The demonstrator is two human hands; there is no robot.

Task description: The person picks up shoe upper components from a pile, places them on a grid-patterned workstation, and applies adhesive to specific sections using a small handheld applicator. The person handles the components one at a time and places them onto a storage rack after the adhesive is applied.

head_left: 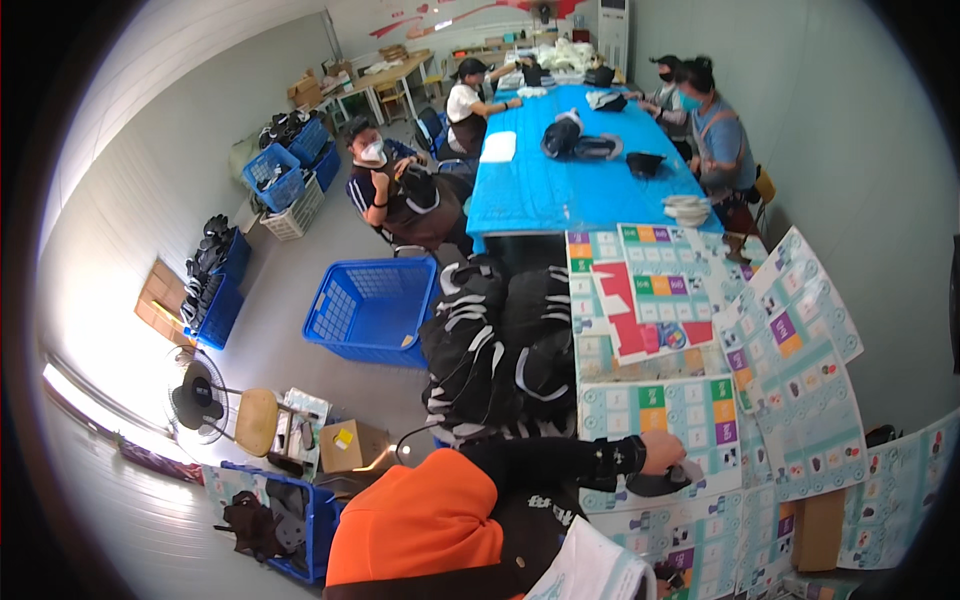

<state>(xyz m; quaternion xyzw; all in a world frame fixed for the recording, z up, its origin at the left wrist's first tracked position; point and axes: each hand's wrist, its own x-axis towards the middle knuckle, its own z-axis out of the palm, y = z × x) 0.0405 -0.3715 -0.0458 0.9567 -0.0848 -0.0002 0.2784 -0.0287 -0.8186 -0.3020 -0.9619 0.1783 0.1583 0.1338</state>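
My left arm, in an orange and black sleeve, reaches across to the sheet-covered table. My left hand [660,452] is closed at the edge of a dark cap [655,484] with a grey part, just above the printed sheets [655,400]. Near the lower edge a little of my right hand [661,586] shows beside a small dark thing; its fingers are mostly hidden by a white printed sheet [595,565] in front of my body. Black caps with pale grey edges [495,345] are heaped in stacks to the left of the table.
An open blue crate [370,310] stands on the floor beyond the caps. Several people sit around a long blue-covered table [540,195] with caps on it. At left are a fan [197,395], a stool [256,420], a cardboard box [352,446] and filled blue crates [322,530].
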